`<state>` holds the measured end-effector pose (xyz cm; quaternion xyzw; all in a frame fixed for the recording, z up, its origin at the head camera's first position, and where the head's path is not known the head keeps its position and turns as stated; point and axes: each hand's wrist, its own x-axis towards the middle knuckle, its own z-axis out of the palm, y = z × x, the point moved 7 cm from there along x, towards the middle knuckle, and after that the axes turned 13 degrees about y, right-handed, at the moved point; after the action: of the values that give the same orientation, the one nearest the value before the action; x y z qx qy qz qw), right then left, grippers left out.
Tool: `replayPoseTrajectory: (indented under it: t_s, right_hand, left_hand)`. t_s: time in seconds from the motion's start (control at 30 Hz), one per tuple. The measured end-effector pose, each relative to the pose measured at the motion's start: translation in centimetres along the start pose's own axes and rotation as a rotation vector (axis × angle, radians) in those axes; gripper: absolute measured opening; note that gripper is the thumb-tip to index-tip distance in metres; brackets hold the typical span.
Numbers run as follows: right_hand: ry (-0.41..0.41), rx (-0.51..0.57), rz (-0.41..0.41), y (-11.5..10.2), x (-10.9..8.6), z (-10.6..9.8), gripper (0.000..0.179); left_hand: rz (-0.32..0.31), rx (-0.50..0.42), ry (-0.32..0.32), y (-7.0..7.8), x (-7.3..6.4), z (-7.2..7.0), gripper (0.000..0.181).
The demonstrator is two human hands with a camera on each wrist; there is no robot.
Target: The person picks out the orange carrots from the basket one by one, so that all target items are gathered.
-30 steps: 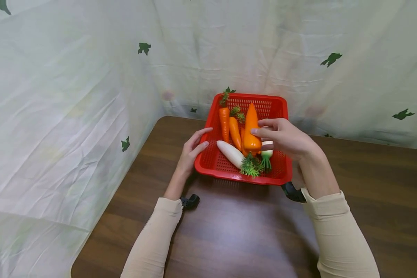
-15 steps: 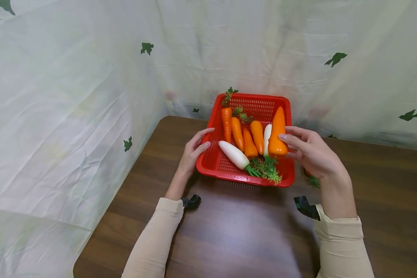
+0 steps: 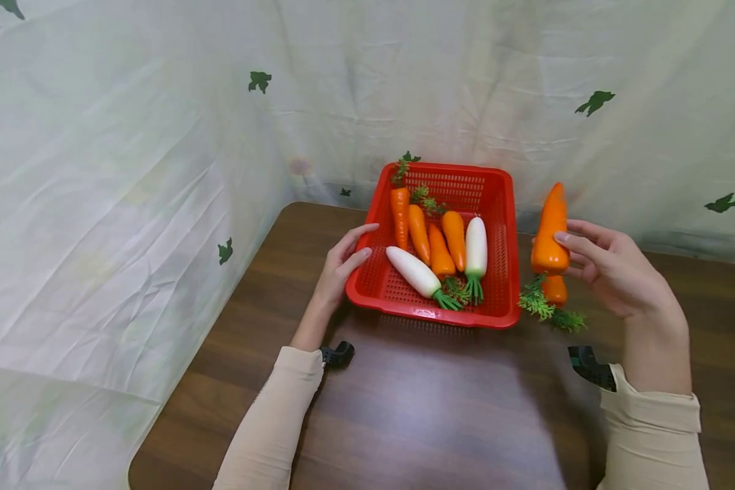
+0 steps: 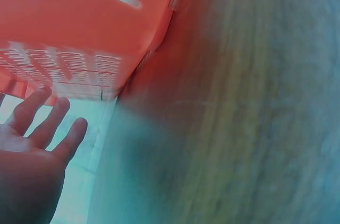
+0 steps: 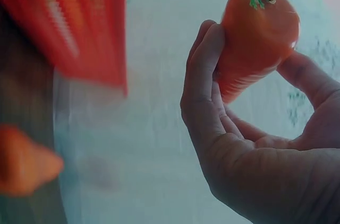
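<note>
An orange carrot (image 3: 550,235) with leafy green tops is pinched between the thumb and fingers of my right hand (image 3: 625,272), raised to the right of the red basket (image 3: 429,313). In the right wrist view its thick end (image 5: 263,27) points up. Partly hidden behind it, another carrot (image 3: 554,290) lies on the table. My left hand (image 3: 337,272) holds the basket's left rim with thumb and index finger; its other fingers (image 4: 50,123) are spread outside the wall in the left wrist view. In the basket lie several carrots (image 3: 417,235), a slanting white radish (image 3: 412,267) and an upright-lying one (image 3: 476,248).
The brown wooden table (image 3: 429,408) extends in front and to both sides. A pale curtain (image 3: 453,82) with green leaf shapes hangs behind and to the left. Black wrist mounts (image 3: 338,355) sit at both sleeves.
My right hand has carried the carrot out of the basket to the right, past its right rim. The second radish and the carrot on the table have come into sight. My left hand has stayed put.
</note>
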<state>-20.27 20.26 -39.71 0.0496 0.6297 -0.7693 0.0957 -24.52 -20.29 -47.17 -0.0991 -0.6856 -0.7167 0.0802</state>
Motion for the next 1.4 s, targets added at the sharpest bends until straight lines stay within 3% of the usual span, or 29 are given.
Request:
replayPoseTrajectory:
  t_s: [0.13, 0.3, 0.37, 0.43, 0.53, 0.67, 0.93, 1.4]
  right_hand:
    - [0.064, 0.008, 0.034, 0.8, 0.0, -3.7, 0.04]
    - [0.136, -0.069, 0.067, 2.2, 0.6, -6.5, 0.036]
    - [0.166, -0.118, 0.081, 2.8, 1.0, -7.3, 0.037]
    - [0.188, -0.193, 0.092, 3.4, 1.4, -8.0, 0.052]
    - [0.206, -0.386, 0.092, 4.1, 1.9, -9.0, 0.068]
    - [0.212, -0.588, 0.106, 5.3, 2.3, -9.9, 0.077]
    - [0.192, -0.615, 0.149, 7.3, 2.8, -10.6, 0.074]
    - [0.276, -0.726, 0.129, 6.3, 1.8, -10.6, 0.073]
  left_hand:
    - [-0.004, 0.002, -0.013, -0.2, 0.2, 0.2, 0.046]
    - [-0.009, 0.005, -0.007, -0.2, 0.2, 0.0, 0.046]
    - [-0.009, 0.007, -0.003, -0.1, 0.2, -0.2, 0.046]
    - [-0.006, 0.007, -0.004, 0.1, 0.1, -0.2, 0.047]
    - [0.0, 0.009, 0.0, 0.2, 0.2, -0.2, 0.047]
    - [0.0, 0.01, 0.004, 0.2, 0.2, -0.3, 0.047]
    - [-0.003, 0.012, 0.002, -0.2, 0.1, -0.2, 0.047]
    - [-0.008, 0.016, 0.008, -0.2, 0.1, -0.1, 0.047]
